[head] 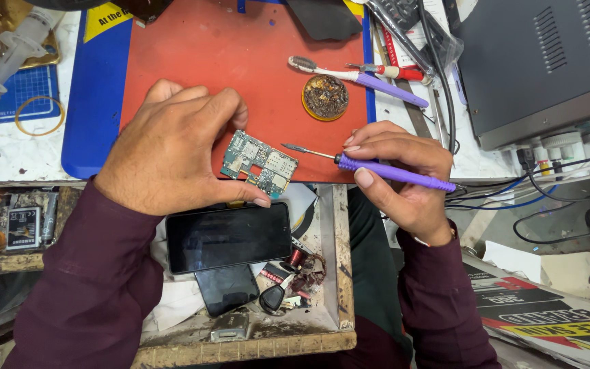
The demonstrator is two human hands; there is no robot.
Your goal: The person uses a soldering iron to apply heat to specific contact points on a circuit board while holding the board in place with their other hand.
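Note:
A small green phone circuit board (259, 162) lies on the near edge of a red work mat (240, 48). My left hand (172, 147) pins it down, thumb at its near edge and fingers curled over its far left corner. My right hand (397, 171) grips a purple-handled tool (394, 173) with a thin metal tip. The tip points left and hovers just right of the board, close to its upper right corner.
A black phone (228, 236) lies screen up over an open wooden drawer (339, 273) of small parts. On the mat sit a round tin of brown residue (325, 97) and a purple toothbrush (360, 76). A grey metal box (541, 61) and cables stand at right.

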